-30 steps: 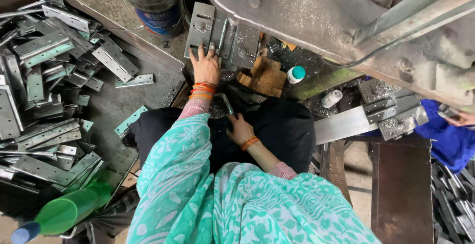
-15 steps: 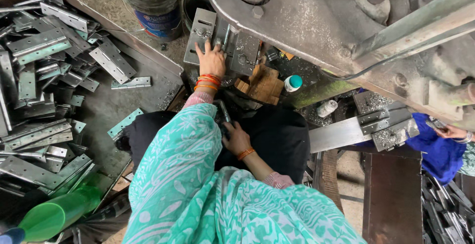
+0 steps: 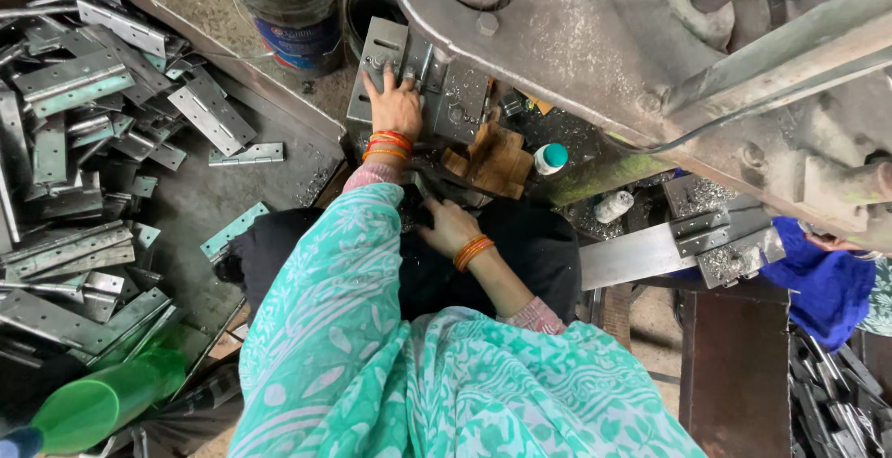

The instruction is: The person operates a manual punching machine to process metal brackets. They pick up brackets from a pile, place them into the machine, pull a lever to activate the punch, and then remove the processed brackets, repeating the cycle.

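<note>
Beneath the grey cast body of a press machine point(image 3: 595, 40), a person in a green-and-white patterned garment works over the metal die block point(image 3: 423, 86) set under its frame. The left hand point(image 3: 398, 100) lies flat on the top of the die block, fingers spread wide and pressing down, closed on nothing that can be seen. The right hand point(image 3: 448, 226), nearer the body and below the die block, has its fingers curled around a small dark metal piece point(image 3: 429, 193); how tight the hold is cannot be told. The step in hand looks like steadying or seating a part at the die, and it appears to call for a careful placing with the fingers kept out of the tooling. A wooden block point(image 3: 492, 161) lies just right of the die block, with a small white bottle with a teal cap point(image 3: 550, 158) beside it. Left of the die block a dusty grey work surface point(image 3: 195, 198) carries a heap of steel hinges point(image 3: 74, 142), and a bucket point(image 3: 293, 12) of metal parts stands just left of the block's top. A green plastic funnel point(image 3: 93, 402) lies at the lower left. Far right of the press, a sleeve in blue point(image 3: 818, 281) belongs to another person.
</note>
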